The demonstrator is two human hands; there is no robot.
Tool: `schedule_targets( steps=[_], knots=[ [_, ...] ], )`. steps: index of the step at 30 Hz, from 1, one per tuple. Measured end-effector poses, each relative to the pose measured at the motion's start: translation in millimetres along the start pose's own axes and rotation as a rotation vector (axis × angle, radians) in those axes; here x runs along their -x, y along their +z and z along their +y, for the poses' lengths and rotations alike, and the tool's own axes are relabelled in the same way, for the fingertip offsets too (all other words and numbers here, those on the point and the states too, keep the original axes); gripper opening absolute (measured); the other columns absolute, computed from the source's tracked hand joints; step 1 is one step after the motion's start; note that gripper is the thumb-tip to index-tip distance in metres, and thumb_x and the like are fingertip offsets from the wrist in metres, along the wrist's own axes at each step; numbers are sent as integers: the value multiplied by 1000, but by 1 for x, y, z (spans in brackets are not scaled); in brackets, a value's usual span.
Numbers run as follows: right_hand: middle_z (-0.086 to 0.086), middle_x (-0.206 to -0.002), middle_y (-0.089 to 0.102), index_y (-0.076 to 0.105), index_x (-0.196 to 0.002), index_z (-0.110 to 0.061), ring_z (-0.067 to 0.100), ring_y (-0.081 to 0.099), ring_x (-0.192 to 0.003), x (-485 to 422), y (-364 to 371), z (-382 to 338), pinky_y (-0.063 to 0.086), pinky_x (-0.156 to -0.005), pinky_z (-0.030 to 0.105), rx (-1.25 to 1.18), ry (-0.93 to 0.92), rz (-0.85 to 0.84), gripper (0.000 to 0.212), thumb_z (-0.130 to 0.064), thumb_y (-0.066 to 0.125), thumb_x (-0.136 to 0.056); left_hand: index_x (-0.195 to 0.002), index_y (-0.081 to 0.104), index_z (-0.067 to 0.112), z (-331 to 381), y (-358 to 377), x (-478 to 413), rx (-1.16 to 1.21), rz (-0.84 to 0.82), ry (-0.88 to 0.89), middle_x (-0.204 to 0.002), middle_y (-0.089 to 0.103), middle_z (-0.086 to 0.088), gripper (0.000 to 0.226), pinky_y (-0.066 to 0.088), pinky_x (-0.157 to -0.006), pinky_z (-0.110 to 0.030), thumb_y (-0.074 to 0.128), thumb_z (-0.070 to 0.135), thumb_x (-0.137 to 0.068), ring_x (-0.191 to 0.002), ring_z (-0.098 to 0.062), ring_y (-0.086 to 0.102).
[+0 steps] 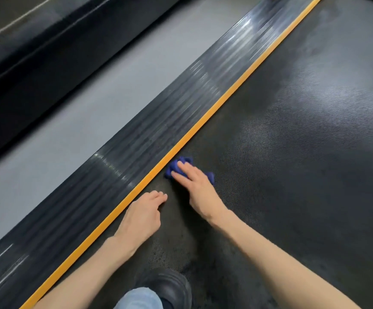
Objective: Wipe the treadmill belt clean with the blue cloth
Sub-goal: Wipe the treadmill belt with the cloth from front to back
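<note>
- Cloth (175, 167), blue and bunched small, sits on the treadmill belt (292, 175) just beside the yellow edge strip (203, 121), at the belt's left margin.
- The right hand (194, 186) lies flat on top of it, fingers straight and pressing down rather than curled round it; blue fabric shows past the fingertips and at the hand's right side.
- The left hand (143, 212) holds nothing. Its loosely curled fingers rest on the belt close to the strip, apparently as a brace.
- The step in hand looks like wiping along the left border of the belt, with the wide textured area to the right and farther up not yet reached by the cloth here.
- The next move calls for steady downward pressure while the cloth slides across or along the belt, in overlapping passes. The small wad covers little at once, so it may need spreading out.
- Outward from the belt run the ribbed black side rail (158, 121), then grey floor (69, 108) and a neighbouring dark machine base (25, 63).
- A dark shoe (172, 286) and a denim-clad knee (136, 299) are on the belt at the bottom edge.
</note>
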State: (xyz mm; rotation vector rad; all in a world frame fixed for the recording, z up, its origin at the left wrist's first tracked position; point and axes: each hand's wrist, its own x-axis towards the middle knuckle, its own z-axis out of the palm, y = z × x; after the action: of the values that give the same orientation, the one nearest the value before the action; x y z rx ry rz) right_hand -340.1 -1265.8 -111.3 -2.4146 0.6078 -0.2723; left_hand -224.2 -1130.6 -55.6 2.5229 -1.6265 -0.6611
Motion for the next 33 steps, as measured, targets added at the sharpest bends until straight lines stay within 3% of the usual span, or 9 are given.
schedule_targets(
  steps=[2, 4, 10, 14, 17, 19, 26, 29, 33],
  knots=[
    [12, -149, 32, 46, -135, -14, 28, 27, -139, 12, 3, -2, 17, -116, 38, 57, -183, -173, 73, 14, 50, -68, -138, 43, 24, 1, 1, 1, 2, 15, 5, -140, 45, 11, 52, 30, -106, -17, 45, 7, -89, -128, -6, 40],
    [12, -148, 34, 48, -134, -15, 28, 29, -138, -2, -17, 22, 20, -116, 38, 116, -223, -110, 72, 15, 50, -69, -138, 43, 24, 1, 0, 0, 19, 2, 0, -141, 45, 10, 51, 29, -106, -18, 44, 6, -90, -129, -6, 40],
    [12, -151, 25, 41, -139, -12, 28, 19, -141, -28, -65, 73, 14, -117, 33, 63, 502, 332, 69, 16, 47, -76, -144, 32, 25, -1, -4, 5, 24, -78, 6, -149, 33, 11, 58, 28, -110, -19, 45, 7, -91, -135, -6, 32],
    [19, -140, 42, 53, -129, -5, 35, 38, -130, 5, -10, 4, 21, -115, 43, 45, 109, 128, 62, 3, 50, -67, -143, 35, 26, 1, -3, 3, 35, -49, -23, -147, 35, 12, 56, 29, -109, -20, 43, 8, -91, -134, -5, 32],
    [10, -154, 19, 33, -143, -19, 28, 19, -142, 28, -2, -5, 13, -117, 39, 143, -165, -168, 77, 6, 55, -74, -142, 37, 26, 4, -2, 3, 20, -18, -26, -145, 38, 11, 53, 29, -108, -20, 44, 10, -92, -132, -5, 34],
    [3, -155, 16, 30, -144, -25, 22, 15, -143, 20, -23, 26, 22, -115, 45, 171, -175, -145, 76, 6, 49, -77, -143, 36, 26, 1, -2, 4, 22, -38, -20, -146, 37, 12, 54, 30, -110, -21, 43, 9, -92, -133, -5, 34],
    [14, -150, 27, 42, -138, -10, 28, 21, -140, -20, -74, 63, 13, -117, 31, 60, 535, 371, 68, 15, 48, -74, -140, 41, 25, -6, -3, 0, 31, -71, 10, -144, 40, 13, 57, 36, -107, -25, 42, 1, -89, -133, -6, 36],
    [17, -138, 44, 55, -126, -7, 34, 40, -130, -2, -22, 9, 22, -111, 32, 76, 146, 206, 61, 10, 58, -68, -134, 50, 24, -2, -4, -6, 22, -20, -3, -135, 51, 10, 50, 39, -104, -24, 43, 2, -89, -126, -8, 44],
    [7, -151, 28, 40, -139, -22, 26, 31, -137, 13, -16, 13, 25, -111, 36, 174, -147, -53, 65, 5, 54, -82, -130, 54, 22, 9, -6, -10, -73, 5, 32, -122, 58, 5, 40, 44, -93, -24, 43, 12, -93, -110, -12, 52]
  ],
)
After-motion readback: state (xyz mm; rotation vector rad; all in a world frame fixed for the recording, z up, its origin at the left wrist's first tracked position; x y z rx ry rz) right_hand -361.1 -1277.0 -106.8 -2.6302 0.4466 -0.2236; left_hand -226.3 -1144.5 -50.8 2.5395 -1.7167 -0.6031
